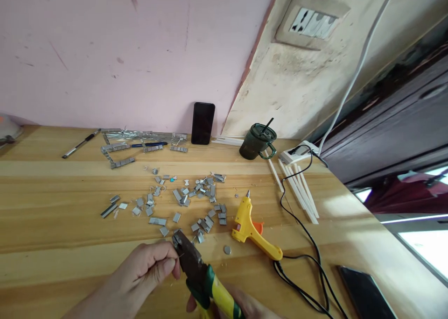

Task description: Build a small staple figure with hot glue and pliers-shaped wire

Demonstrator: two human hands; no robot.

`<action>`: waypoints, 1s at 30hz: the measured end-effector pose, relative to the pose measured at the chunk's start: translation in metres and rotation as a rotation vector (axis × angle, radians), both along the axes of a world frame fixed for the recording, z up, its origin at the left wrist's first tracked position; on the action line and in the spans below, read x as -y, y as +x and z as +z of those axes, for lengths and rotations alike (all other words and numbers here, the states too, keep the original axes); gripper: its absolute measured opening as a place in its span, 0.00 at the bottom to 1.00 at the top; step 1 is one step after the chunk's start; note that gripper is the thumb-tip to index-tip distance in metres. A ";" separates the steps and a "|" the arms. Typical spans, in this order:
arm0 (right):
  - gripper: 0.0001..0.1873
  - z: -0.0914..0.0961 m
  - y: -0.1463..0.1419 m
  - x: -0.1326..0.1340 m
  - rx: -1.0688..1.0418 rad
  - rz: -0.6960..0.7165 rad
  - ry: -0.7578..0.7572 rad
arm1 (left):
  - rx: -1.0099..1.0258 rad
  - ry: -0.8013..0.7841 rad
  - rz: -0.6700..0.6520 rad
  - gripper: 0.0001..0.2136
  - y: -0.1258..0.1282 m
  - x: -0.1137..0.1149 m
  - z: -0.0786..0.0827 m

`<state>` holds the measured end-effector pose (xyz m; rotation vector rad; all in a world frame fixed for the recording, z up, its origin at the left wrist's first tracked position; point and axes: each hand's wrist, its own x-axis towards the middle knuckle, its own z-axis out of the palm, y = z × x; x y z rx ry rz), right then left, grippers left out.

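Note:
My right hand (241,300), partly hidden at the bottom edge, is wrapped round the yellow and green handles of a pair of pliers (191,258). The dark metal jaws point up and to the left. Beside the jaws, my left hand (152,267) is closed in a pinch. A short piece of thin wire (180,255) shows at its fingertips, next to the pliers. Just beyond both hands lie many small grey metal pieces (205,224), scattered over the wooden table (52,225). A small round grey disc (227,250) rests right of the pliers.
On the right are a yellow glue gun (250,228) with a black cord, white glue sticks (301,193), a power strip (297,153) and a phone (366,291). Along the wall stand a dark mug (254,144), another phone (203,123), thin wires (133,136) and a pen (80,144).

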<state>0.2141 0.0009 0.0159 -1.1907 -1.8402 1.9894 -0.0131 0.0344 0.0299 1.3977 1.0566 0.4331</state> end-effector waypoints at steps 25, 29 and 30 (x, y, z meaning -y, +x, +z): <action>0.31 0.002 0.000 -0.011 0.379 -0.096 0.302 | 0.062 -0.144 0.135 0.22 0.017 0.011 -0.022; 0.32 0.005 0.013 0.002 -0.286 -0.282 -0.283 | -0.088 0.026 -0.012 0.20 0.021 0.014 -0.033; 0.36 0.009 0.019 0.005 -0.377 -0.372 -0.316 | -0.082 0.007 -0.001 0.20 0.021 0.013 -0.034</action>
